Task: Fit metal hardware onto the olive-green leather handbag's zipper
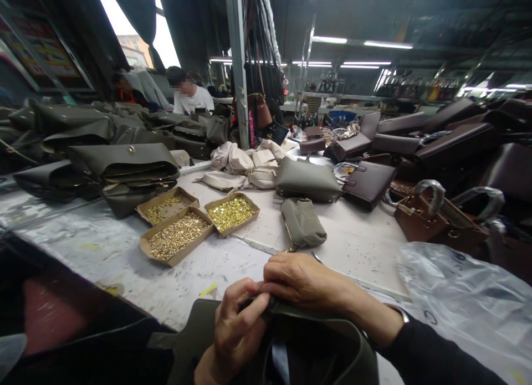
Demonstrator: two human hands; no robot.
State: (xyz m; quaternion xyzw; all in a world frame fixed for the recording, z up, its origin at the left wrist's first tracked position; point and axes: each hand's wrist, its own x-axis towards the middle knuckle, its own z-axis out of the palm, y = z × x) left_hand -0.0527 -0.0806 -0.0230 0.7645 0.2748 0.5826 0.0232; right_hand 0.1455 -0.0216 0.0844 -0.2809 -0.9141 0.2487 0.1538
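A dark olive handbag (349, 340) lies open towards me at the bottom of the head view, its dark inside showing. My left hand (239, 324) is closed on the bag's upper edge, thumb and fingers pinching it. Beside it, my right hand (299, 280) grips the same edge from the far side with curled fingers. The fingertips of both hands meet there, and any small part between them is hidden. Just beyond my hands sits a small olive pouch (305, 224) with a gold zip.
Cardboard trays of small gold metal fittings (178, 235) stand left of centre. Olive bags (124, 163) are piled at the left, brown handbags (440, 213) at the right. An olive bag (307, 180) lies mid-table. Clear plastic (465, 296) covers the right front. Co-workers sit behind.
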